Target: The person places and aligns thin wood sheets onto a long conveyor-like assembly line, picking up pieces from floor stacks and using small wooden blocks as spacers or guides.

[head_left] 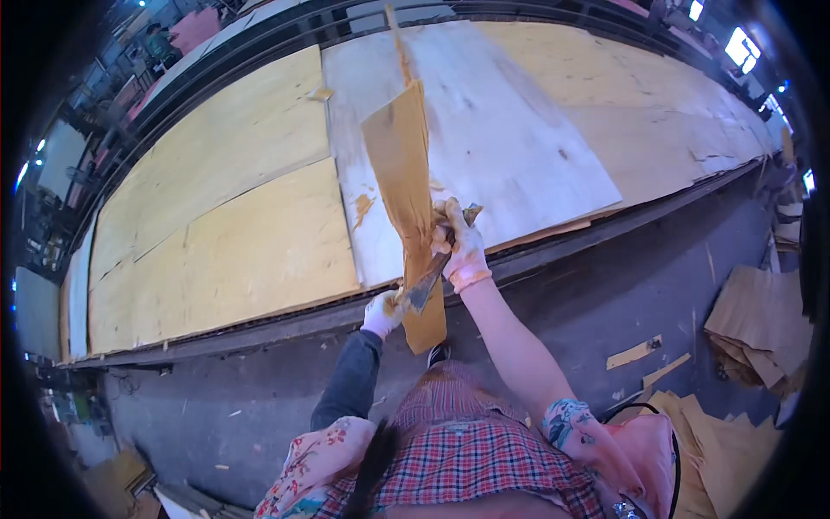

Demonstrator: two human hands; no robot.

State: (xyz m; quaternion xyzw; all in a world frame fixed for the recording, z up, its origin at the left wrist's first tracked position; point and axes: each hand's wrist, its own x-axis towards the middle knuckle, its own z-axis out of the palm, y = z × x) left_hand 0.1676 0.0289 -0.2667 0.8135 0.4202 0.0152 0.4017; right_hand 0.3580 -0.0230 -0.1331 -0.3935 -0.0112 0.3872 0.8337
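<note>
wood strip [398, 156] partly hidden behind tool [425, 289], flowered sleeve [304, 457] cut off, distant person [159, 47] blurred

A long tan veneer strip [399, 160] is held lengthwise, its far part broad and flat, its middle narrowed and creased, its edges uneven. Its near part is crossed diagonally by a flat grey blade [424, 292], which is gripped aslant and partly hidden.

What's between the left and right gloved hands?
In the head view: the lower part of a tan veneer strip and a dark blade-like tool slanting from the right hand down toward the left hand.
</note>
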